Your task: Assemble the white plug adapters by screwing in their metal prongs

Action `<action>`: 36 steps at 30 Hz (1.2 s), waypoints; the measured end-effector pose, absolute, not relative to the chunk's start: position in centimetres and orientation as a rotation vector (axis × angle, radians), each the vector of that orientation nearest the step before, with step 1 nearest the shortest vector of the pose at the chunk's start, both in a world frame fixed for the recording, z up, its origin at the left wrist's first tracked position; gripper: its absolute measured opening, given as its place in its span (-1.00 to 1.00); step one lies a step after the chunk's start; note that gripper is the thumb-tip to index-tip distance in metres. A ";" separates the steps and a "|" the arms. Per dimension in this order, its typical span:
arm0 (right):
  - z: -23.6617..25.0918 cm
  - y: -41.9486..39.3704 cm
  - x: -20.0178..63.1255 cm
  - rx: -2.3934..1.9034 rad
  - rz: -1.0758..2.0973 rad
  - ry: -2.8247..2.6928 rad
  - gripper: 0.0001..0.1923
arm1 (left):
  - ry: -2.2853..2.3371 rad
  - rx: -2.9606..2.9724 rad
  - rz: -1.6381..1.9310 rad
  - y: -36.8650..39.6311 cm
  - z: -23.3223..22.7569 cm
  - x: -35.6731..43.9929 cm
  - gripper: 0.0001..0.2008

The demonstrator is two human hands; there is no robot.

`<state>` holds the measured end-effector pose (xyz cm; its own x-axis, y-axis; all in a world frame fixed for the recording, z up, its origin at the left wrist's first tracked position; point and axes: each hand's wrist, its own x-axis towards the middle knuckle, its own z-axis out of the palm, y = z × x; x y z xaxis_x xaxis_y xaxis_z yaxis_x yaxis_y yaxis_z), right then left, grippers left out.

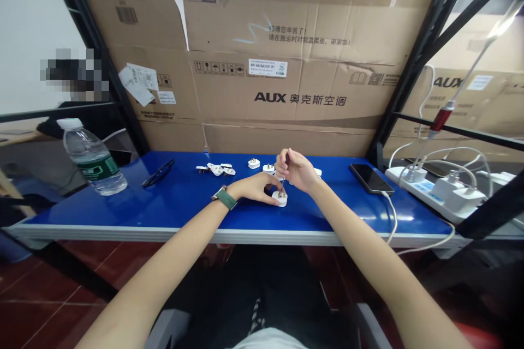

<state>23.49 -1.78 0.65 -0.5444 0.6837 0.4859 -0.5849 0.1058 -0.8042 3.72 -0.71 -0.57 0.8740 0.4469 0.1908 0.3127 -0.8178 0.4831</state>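
Note:
On the blue tabletop, my left hand grips a white plug from its left side, prongs facing up. A green-strapped watch is on the left wrist. My right hand is closed around the handle of a screwdriver, held upright. Its thin shaft points down at the plug's upper face; whether the tip sits in a screw cannot be made out. Behind the hands stand more white plugs, one on its own and another close to my fingers. Further left lies a small group of white plug parts.
A water bottle and black glasses occupy the left side. To the right lie a phone with a cable and a loaded power strip. Cardboard walls off the back. Another person is at far left.

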 end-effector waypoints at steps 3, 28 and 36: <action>0.7 -1.8 23.5 -0.098 1.634 -1.402 -0.69 | 0.541 2.597 0.423 -0.7 -0.6 3.7 -0.63; 0.6 -2.1 23.2 -0.255 1.647 -1.464 -0.61 | 0.517 2.603 0.441 -0.5 -0.9 3.7 -0.63; 0.1 -2.0 23.2 -0.185 1.625 -1.505 -0.71 | 0.508 2.598 0.468 -0.7 -0.9 3.8 -0.63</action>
